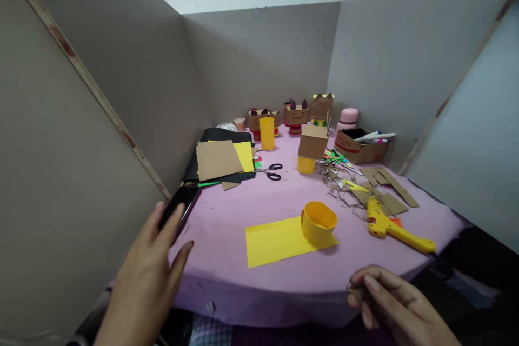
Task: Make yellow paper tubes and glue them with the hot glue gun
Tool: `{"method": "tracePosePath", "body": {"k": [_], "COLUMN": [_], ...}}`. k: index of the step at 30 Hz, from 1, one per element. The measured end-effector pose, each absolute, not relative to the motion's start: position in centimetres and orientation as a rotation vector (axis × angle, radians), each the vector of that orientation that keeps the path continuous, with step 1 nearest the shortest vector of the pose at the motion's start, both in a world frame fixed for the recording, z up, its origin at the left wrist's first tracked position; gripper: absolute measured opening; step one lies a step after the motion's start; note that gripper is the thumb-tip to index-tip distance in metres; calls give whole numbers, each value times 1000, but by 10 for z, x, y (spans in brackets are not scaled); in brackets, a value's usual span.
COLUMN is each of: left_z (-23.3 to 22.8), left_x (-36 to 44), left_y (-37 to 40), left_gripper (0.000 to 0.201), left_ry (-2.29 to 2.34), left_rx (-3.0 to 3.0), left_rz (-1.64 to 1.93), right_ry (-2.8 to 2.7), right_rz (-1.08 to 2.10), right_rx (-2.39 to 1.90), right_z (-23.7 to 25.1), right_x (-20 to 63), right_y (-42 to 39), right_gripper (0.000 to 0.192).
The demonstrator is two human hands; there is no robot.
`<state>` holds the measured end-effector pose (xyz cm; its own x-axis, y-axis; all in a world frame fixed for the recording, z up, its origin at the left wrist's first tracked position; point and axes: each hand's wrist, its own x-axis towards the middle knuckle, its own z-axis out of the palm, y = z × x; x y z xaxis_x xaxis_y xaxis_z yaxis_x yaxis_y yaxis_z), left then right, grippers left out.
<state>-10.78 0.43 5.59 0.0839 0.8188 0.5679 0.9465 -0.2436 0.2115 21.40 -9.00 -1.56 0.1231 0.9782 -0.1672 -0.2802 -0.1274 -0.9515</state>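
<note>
My left hand (148, 267) is open, fingers spread, at the left edge of the table beside a dark phone (187, 200). At the front right edge my right hand (391, 303) is closed in a pinch; a small dull piece shows at its fingertips, too small to name. Between the hands lies a yellow paper strip (271, 243). A yellow paper ring (319, 223) stands upright on the strip's right end. Further right rests a yellow glue gun (399, 230), apart from my right hand.
Black-handled scissors (273, 172) lie mid-table, near cardboard sheets (219, 161). Behind stand a cardboard box on a yellow base (313, 143), a yellow tube (267, 133) and several cardboard figures (297, 115). Cardboard scraps (385, 200) and a box of markers (357, 147) are at right. Grey partitions (263, 54) enclose the table.
</note>
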Motion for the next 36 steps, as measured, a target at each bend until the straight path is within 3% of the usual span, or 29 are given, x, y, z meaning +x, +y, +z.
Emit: {"method": "tracePosePath", "body": {"k": [4, 6, 10, 16, 23, 27, 30, 36], "left_z": [36, 17, -16, -17, -3, 0, -4, -12], "left_x": [-69, -49, -10, 27, 44, 40, 32, 21], "left_y": [15, 18, 22, 47, 80, 89, 93, 83], "left_gripper": [39, 33, 54, 52, 34, 9, 20, 20], "left_ry": [-1949, -1814, -1597, -1583, -1742, -1919, -2102, -2705], "left_rx": [-2373, -2594, -2968, -3059, -3013, -3096, -3186, -3327], "left_rz": [-815, -822, -479, -308, -268, -239, -322, -706], "right_ry": [-1004, -1047, -1177, -1457, -1509, -1426, -1324, -1183], "right_rz": [1049, 928, 762, 514, 523, 561, 584, 748], "right_rx": [-1390, -1496, -1632, -1696, -1712, -1669, -1634, -1555], "right_z": [-27, -29, -29, -44, -57, -56, -54, -56], "right_x": [227, 234, 244, 244, 249, 252, 252, 248], "right_y": [-86, -79, -60, -37, -28, -28, -29, -32], "right_gripper": [27, 29, 36, 28, 31, 29, 30, 35]}}
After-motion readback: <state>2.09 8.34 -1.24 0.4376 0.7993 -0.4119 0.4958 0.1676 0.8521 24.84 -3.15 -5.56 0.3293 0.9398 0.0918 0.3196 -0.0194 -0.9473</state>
